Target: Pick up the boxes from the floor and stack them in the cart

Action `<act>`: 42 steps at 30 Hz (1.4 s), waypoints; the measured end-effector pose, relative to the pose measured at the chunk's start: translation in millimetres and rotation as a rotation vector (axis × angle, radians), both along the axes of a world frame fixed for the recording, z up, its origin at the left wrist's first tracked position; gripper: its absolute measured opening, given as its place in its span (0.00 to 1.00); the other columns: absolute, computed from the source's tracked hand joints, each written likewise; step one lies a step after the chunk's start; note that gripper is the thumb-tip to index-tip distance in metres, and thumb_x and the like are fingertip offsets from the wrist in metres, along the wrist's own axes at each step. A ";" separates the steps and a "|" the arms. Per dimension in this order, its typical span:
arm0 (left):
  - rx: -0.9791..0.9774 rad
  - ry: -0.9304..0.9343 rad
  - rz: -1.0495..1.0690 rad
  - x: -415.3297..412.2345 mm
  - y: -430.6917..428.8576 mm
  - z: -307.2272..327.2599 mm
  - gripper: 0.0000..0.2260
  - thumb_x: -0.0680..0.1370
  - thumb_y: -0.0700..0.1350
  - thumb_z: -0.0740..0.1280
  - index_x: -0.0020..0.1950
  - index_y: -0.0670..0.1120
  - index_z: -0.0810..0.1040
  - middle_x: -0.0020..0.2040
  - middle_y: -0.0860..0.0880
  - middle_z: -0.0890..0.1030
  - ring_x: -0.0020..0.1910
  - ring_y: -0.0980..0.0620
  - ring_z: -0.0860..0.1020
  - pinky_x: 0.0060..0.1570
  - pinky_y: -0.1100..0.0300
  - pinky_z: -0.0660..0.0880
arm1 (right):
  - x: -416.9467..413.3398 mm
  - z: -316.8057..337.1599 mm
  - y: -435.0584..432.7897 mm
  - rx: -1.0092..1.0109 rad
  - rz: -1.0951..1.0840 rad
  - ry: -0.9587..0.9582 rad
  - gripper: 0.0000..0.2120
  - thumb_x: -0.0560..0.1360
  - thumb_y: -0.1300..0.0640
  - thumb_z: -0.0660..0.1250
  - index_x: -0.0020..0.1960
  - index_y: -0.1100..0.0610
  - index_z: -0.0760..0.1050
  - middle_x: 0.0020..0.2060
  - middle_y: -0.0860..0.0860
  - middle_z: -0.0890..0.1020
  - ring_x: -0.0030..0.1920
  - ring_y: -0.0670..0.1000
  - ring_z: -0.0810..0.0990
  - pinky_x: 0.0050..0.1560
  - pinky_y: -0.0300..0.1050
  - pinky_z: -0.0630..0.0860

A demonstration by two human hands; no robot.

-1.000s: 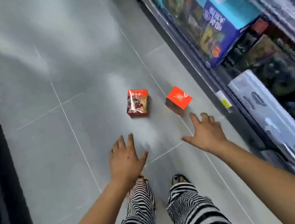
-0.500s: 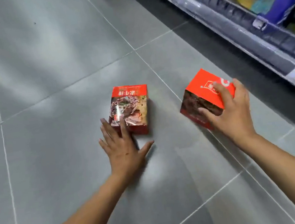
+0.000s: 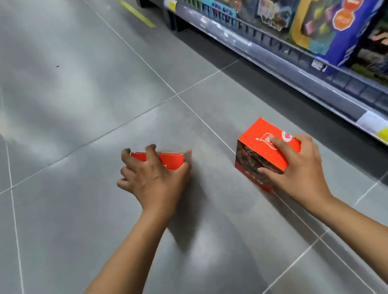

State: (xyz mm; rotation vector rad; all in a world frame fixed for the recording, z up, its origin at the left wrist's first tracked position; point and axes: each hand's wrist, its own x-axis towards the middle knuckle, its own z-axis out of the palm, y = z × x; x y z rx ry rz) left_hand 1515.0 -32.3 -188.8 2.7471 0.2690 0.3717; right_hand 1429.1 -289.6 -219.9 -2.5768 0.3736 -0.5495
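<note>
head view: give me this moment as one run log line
phase: grasp | left hand: grips left box | right hand: grips right box | boxes: low, by floor

Left box (image 3: 172, 159), red and blurred, lies low; right box (image 3: 254, 149), well apart, shows red top, dark pictured side.

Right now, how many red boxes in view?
2. The left box is gripped by the left hand; the right box, nearer the shelf, is gripped by the right hand. More may lie outside the frame.
</note>
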 end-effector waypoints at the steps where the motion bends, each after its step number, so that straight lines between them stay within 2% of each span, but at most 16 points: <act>1: 0.003 0.052 0.017 1.9 -1.4 7.2 0.34 0.61 0.72 0.66 0.60 0.53 0.73 0.64 0.42 0.64 0.58 0.37 0.69 0.57 0.46 0.59 | -1.6 -1.5 5.0 0.035 -0.020 -0.024 0.35 0.62 0.49 0.81 0.66 0.53 0.74 0.61 0.63 0.69 0.61 0.64 0.68 0.65 0.56 0.66; 3: 0.047 0.231 0.030 6.0 -4.7 17.4 0.37 0.61 0.74 0.64 0.62 0.53 0.71 0.64 0.41 0.64 0.59 0.37 0.68 0.58 0.46 0.60 | -4.2 -6.6 17.2 0.100 -0.044 -0.062 0.34 0.62 0.51 0.81 0.66 0.53 0.75 0.61 0.62 0.68 0.61 0.63 0.67 0.64 0.51 0.64; 5: 0.100 0.380 0.019 10.0 -5.5 23.8 0.42 0.63 0.79 0.56 0.66 0.52 0.69 0.66 0.40 0.63 0.61 0.36 0.66 0.58 0.44 0.60 | -5.3 -12.1 24.6 0.109 -0.016 -0.090 0.34 0.63 0.51 0.80 0.67 0.52 0.74 0.62 0.62 0.68 0.61 0.62 0.66 0.63 0.50 0.63; 8: 0.150 0.363 -0.061 7.4 6.7 25.6 0.48 0.61 0.83 0.45 0.73 0.57 0.60 0.73 0.38 0.55 0.66 0.34 0.63 0.62 0.40 0.58 | -10.3 -20.0 24.6 0.147 0.045 -0.115 0.38 0.63 0.53 0.80 0.70 0.48 0.70 0.67 0.63 0.63 0.66 0.63 0.64 0.66 0.48 0.61; 11: 0.239 0.198 -0.461 -0.8 39.6 18.4 0.45 0.60 0.83 0.48 0.74 0.66 0.52 0.78 0.46 0.42 0.76 0.40 0.47 0.69 0.40 0.47 | -20.9 -31.8 25.4 0.301 0.086 -0.121 0.45 0.63 0.55 0.81 0.72 0.38 0.60 0.73 0.59 0.54 0.72 0.51 0.57 0.69 0.31 0.54; 13: 0.320 0.230 -0.802 4.6 57.8 15.8 0.45 0.61 0.81 0.55 0.74 0.68 0.48 0.79 0.50 0.41 0.76 0.46 0.36 0.72 0.39 0.41 | -24.3 -43.3 27.9 0.354 0.116 -0.144 0.49 0.62 0.58 0.81 0.73 0.37 0.57 0.73 0.58 0.54 0.71 0.45 0.58 0.67 0.23 0.53; 15: 0.424 0.316 -0.947 19.1 64.5 15.6 0.46 0.61 0.77 0.60 0.74 0.70 0.42 0.79 0.50 0.48 0.77 0.44 0.41 0.73 0.40 0.42 | -22.7 -52.9 28.8 0.360 0.125 -0.197 0.49 0.62 0.62 0.81 0.73 0.39 0.58 0.72 0.61 0.57 0.71 0.41 0.59 0.66 0.24 0.56; 17: 0.464 0.329 -0.976 32.0 63.1 15.4 0.45 0.64 0.73 0.63 0.73 0.70 0.41 0.75 0.48 0.59 0.74 0.41 0.55 0.71 0.40 0.51 | -19.1 -57.3 28.0 0.344 0.101 -0.230 0.46 0.62 0.65 0.80 0.72 0.43 0.60 0.69 0.63 0.60 0.68 0.41 0.62 0.65 0.25 0.59; 20: 0.540 0.219 -1.009 36.4 55.8 19.7 0.42 0.66 0.70 0.65 0.75 0.67 0.49 0.60 0.48 0.72 0.57 0.43 0.71 0.57 0.47 0.69 | -14.5 -51.8 24.0 0.297 0.099 -0.219 0.40 0.62 0.63 0.80 0.68 0.51 0.65 0.64 0.66 0.63 0.63 0.44 0.65 0.64 0.25 0.61; 22: 0.531 0.218 -0.954 28.9 51.9 31.9 0.42 0.65 0.69 0.69 0.76 0.64 0.56 0.56 0.47 0.75 0.50 0.43 0.74 0.49 0.50 0.71 | -16.9 -34.8 23.7 0.295 0.092 -0.190 0.38 0.62 0.63 0.80 0.67 0.53 0.67 0.62 0.65 0.65 0.61 0.43 0.66 0.64 0.25 0.62; 25: 0.476 0.265 -0.872 13.6 46.5 77.0 0.44 0.62 0.65 0.74 0.75 0.61 0.61 0.54 0.45 0.77 0.48 0.41 0.76 0.47 0.49 0.72 | -27.5 21.0 22.9 0.319 0.056 -0.067 0.41 0.60 0.62 0.82 0.67 0.49 0.68 0.60 0.62 0.67 0.60 0.47 0.68 0.65 0.31 0.64; 29: 0.432 0.327 -0.870 -9.4 33.0 184.0 0.45 0.59 0.67 0.75 0.73 0.60 0.64 0.49 0.45 0.77 0.44 0.41 0.76 0.44 0.49 0.73 | -58.7 136.8 15.9 0.333 0.005 0.127 0.41 0.59 0.60 0.82 0.68 0.49 0.70 0.60 0.59 0.67 0.59 0.58 0.73 0.62 0.43 0.67; 33: 0.380 0.438 -0.924 -44.1 4.4 325.1 0.41 0.63 0.71 0.68 0.73 0.59 0.66 0.49 0.44 0.76 0.45 0.40 0.75 0.45 0.50 0.72 | -103.4 276.8 1.8 0.359 -0.020 0.270 0.40 0.60 0.59 0.81 0.69 0.50 0.70 0.61 0.58 0.66 0.63 0.57 0.69 0.65 0.35 0.60; 37: 0.401 0.429 -1.092 -84.7 -22.5 462.9 0.42 0.60 0.66 0.75 0.72 0.56 0.70 0.48 0.42 0.77 0.43 0.38 0.76 0.44 0.48 0.74 | -158.7 411.5 -27.5 0.303 -0.044 0.353 0.44 0.60 0.51 0.81 0.69 0.38 0.62 0.61 0.53 0.64 0.62 0.55 0.68 0.64 0.45 0.65; 39: 0.428 0.423 -1.218 -107.9 -32.8 529.1 0.43 0.58 0.63 0.77 0.72 0.57 0.69 0.49 0.42 0.78 0.45 0.38 0.77 0.46 0.47 0.74 | -192.0 477.5 -39.3 0.288 -0.078 0.356 0.44 0.60 0.49 0.81 0.70 0.39 0.62 0.60 0.52 0.65 0.62 0.55 0.69 0.63 0.49 0.70; 42: 0.465 0.425 -1.414 -148.9 -51.2 619.2 0.40 0.61 0.66 0.72 0.72 0.57 0.69 0.50 0.43 0.78 0.44 0.39 0.77 0.46 0.47 0.74 | -245.1 565.5 -44.1 0.302 -0.182 0.337 0.42 0.60 0.49 0.81 0.71 0.46 0.66 0.60 0.58 0.67 0.63 0.60 0.71 0.63 0.53 0.72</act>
